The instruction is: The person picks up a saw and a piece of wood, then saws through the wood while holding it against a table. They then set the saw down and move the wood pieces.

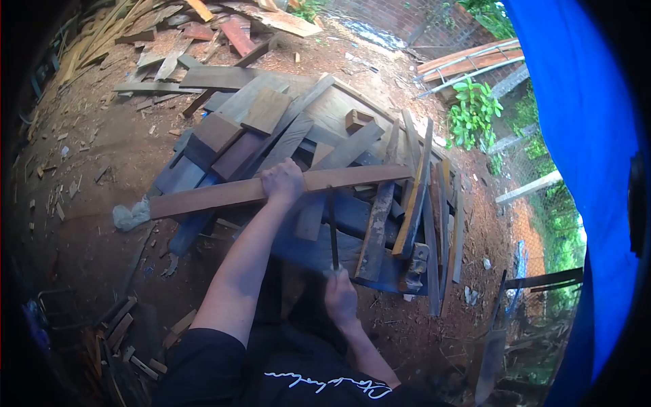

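My left hand [283, 182] is closed over the middle of a long reddish-brown wooden plank [217, 197], which lies across a heap of boards. Crumpled pale plastic [131, 214] sits at the plank's left end. Lower down, my right hand [340, 298] is wrapped round the near end of a narrow, dark, straight file-like tool [333, 230]. The tool points away from me, and its far tip meets or overlaps the plank's lower edge right of my left hand. Its exact kind is hard to make out.
Boards and offcuts [266, 112] cover the low work surface, with a small wooden box [358, 121] among them. Upright-lying strips [413, 203] crowd the right side. Scrap wood [237, 34] is piled behind. A blue tarp [563, 102] hangs at right; chips litter the ground.
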`<action>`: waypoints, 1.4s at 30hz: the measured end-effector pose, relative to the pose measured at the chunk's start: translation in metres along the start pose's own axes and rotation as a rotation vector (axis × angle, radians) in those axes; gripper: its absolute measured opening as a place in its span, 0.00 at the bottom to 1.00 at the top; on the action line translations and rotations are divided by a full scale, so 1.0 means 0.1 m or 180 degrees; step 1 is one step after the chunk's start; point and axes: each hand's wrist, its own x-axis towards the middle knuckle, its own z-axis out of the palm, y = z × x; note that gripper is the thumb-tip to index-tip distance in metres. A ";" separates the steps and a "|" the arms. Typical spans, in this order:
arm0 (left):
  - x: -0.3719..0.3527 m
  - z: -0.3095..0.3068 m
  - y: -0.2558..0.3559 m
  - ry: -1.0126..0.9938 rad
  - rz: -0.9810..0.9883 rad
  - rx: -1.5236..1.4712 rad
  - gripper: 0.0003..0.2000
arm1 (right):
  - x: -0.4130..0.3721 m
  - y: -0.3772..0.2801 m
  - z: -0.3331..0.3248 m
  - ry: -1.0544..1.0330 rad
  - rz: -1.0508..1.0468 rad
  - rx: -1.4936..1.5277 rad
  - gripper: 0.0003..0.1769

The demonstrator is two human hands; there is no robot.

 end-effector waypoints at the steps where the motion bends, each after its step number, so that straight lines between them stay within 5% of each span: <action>1: -0.01 0.00 0.01 0.0014 0.0048 0.0010 0.13 | 0.17 -0.05 0.03 0.0053 -0.0141 -0.0034 0.09; 10: 0.03 -0.05 0.02 -0.0141 -0.0115 0.0020 0.15 | 1.00 -0.26 0.45 -0.0062 -0.0214 -0.0213 0.12; 30: 0.05 -0.13 0.04 -0.0248 -0.0094 0.0077 0.13 | 0.97 -0.40 0.44 -0.0471 0.0148 -0.0592 0.10; 36: 0.03 -0.06 0.02 -0.0198 -0.0039 -0.0046 0.16 | 1.71 -0.59 0.63 -0.0432 0.0085 -0.0670 0.09; 42: 0.05 0.01 -0.03 -0.0120 -0.0096 -0.0067 0.15 | 0.82 -0.22 0.43 -0.0490 0.0026 -0.1032 0.09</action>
